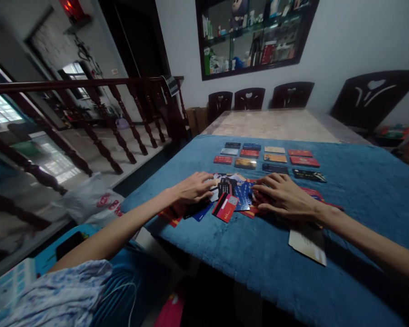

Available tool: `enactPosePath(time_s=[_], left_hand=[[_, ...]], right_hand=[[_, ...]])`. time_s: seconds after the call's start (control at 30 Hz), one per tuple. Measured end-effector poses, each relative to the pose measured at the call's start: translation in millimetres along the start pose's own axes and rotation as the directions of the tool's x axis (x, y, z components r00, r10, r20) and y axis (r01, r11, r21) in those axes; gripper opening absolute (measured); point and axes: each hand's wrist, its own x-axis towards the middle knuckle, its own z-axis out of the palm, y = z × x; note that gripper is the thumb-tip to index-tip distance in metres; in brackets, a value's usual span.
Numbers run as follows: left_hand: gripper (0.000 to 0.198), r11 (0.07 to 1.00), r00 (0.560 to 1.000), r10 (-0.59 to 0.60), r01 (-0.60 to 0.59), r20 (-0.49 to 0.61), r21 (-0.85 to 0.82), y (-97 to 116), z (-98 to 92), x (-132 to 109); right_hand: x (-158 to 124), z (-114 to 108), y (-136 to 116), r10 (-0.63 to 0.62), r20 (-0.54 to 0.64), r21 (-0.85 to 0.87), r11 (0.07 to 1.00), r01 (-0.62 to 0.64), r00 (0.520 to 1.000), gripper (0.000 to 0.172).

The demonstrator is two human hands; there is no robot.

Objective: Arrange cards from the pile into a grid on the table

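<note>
A loose heap of plastic cards (242, 194) lies on the blue cloth (231, 254) between my two hands. My left hand (195, 187) rests on the heap's left side, fingers stretched and palm down. On the right side, my right hand (281, 195) lies spread over more cards. A red card with a dark stripe (225, 208) faces up at the front of the heap. Under my right wrist a cream-coloured card (307, 243) sticks out toward me. Some cards are partly hidden beneath both hands.
Beyond the heap, several cards lie in neat rows, among them a gold card (245, 163) and a red card (304, 161). Dark chairs (248, 99) stand behind the table's bare far end (272, 122). A wooden railing (122, 81) and a plastic bag (95, 200) are to the left.
</note>
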Motion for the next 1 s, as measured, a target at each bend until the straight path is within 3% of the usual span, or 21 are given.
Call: enactPosePath(time_s=[0.3, 0.5, 0.6, 0.77, 1.0], left_hand=[[0.059, 0.994, 0.994, -0.095, 0.097, 0.054, -0.048, 15, -11.3, -74], [0.077, 0.982, 0.977, -0.161, 0.173, 0.136, -0.077, 25, -16.5, -114], [0.075, 0.973, 0.965, -0.194, 0.212, 0.178, -0.089, 25, -14.5, -129], [0.061, 0.956, 0.965, -0.218, 0.241, 0.144, -0.168, 16, -6.3, -129], [0.054, 0.942, 0.978, -0.190, 0.205, 0.083, -0.266, -3, 5.7, -104]], right_hand=[[80, 14, -55, -0.198, -0.002, 0.144, 0.970, 0.196, 0.980, 0.060], [101, 29, -86, -0.282, 0.018, 0.242, 0.932, 0.269, 0.959, 0.072], [106, 35, -97, -0.304, 0.016, 0.233, 0.927, 0.292, 0.952, 0.070], [114, 43, -103, -0.297, 0.017, 0.190, 0.938, 0.289, 0.955, 0.060], [121, 54, -96, -0.227, 0.020, 0.121, 0.967, 0.223, 0.974, 0.058]])
